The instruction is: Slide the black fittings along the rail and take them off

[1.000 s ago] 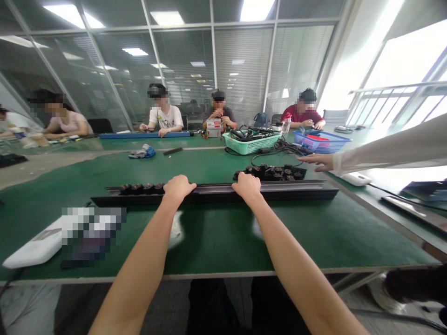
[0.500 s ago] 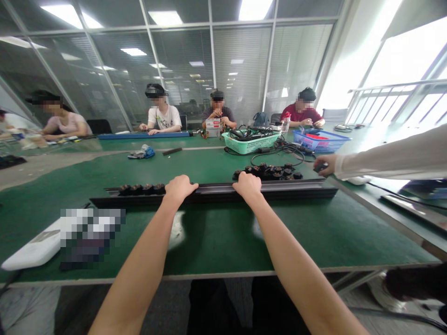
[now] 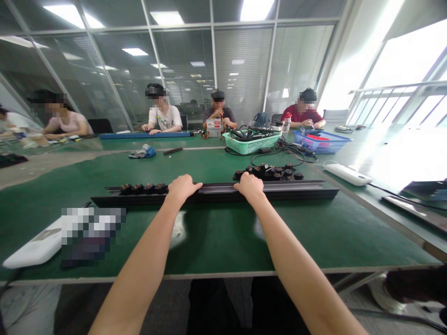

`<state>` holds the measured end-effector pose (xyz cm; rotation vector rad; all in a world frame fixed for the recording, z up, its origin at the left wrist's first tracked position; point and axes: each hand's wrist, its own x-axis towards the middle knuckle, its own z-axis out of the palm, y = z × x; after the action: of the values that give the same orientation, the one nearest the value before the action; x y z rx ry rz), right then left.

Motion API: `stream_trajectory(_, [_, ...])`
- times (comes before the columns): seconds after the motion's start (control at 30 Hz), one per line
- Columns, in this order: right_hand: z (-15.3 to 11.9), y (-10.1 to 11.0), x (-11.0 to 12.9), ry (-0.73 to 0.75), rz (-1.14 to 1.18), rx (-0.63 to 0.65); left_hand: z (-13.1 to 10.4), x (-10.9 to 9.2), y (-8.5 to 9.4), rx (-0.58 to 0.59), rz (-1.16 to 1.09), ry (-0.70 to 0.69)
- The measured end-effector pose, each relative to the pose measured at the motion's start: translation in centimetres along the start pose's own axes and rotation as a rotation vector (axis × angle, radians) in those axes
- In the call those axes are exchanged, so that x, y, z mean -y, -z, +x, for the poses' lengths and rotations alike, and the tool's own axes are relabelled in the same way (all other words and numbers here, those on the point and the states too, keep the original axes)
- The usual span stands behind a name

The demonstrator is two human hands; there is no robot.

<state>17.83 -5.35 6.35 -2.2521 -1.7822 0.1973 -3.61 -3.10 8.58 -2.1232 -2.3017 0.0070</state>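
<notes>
A long black metal channel (image 3: 296,192) lies crosswise in front of me on the green table. Its trough faces up, and several black round socket-like modules (image 3: 143,188) sit in its left part. My left hand (image 3: 182,190) is closed over the channel just right of these modules, thumb pointing right; whether a module is under the palm is hidden. Right of the middle, my right hand (image 3: 250,187) grips the channel too, its fingers curled over the far side. Behind the right hand a pile of similar black modules (image 3: 275,172) lies on the table.
A green basket (image 3: 249,145) of cables and a blue basket (image 3: 321,144) stand farther back. White power strips lie right (image 3: 347,173) and left (image 3: 42,246). Cloth gloves (image 3: 143,152) lie beyond the channel. Several people sit along the far side.
Another person's hand and white sleeve, reaching in from the right with a dark piece, have left the view. Both my hands stay on the channel, almost unmoved.
</notes>
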Motion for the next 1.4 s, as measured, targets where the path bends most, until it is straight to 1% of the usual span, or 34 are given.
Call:
stream_trajectory(0.13, [-0.07, 0.2, -0.07, -0.016, 0.003, 0.025, 0.25, 0.18, -0.09, 0.003, -0.007, -0.004])
stream_trajectory(0.33, [-0.13, 0.56, -0.14, 0.004, 0.006, 0.011, 0.53, 0.36, -0.43, -0.017, -0.006, -0.016])
stream_trajectory(0.6, [-0.24, 0.35, 0.01, -0.012, 0.01, -0.021, 0.93, 0.64, -0.55, 0.001, -0.013, -0.032])
stream_trajectory(0.87, [0.08, 0.33, -0.44, -0.036, -0.007, -0.03, 0.82, 0.59, -0.5, -0.003, 0.004, -0.037])
stream_trajectory(1.17, [-0.04, 0.15, -0.22, -0.025, -0.02, -0.054, 0.5, 0.39, -0.24, -0.01, 0.013, -0.022])
stream_trajectory(1.4, [-0.4, 0.38, -0.1, -0.029, -0.013, -0.032, 0.41, 0.32, -0.22, -0.013, 0.018, -0.023])
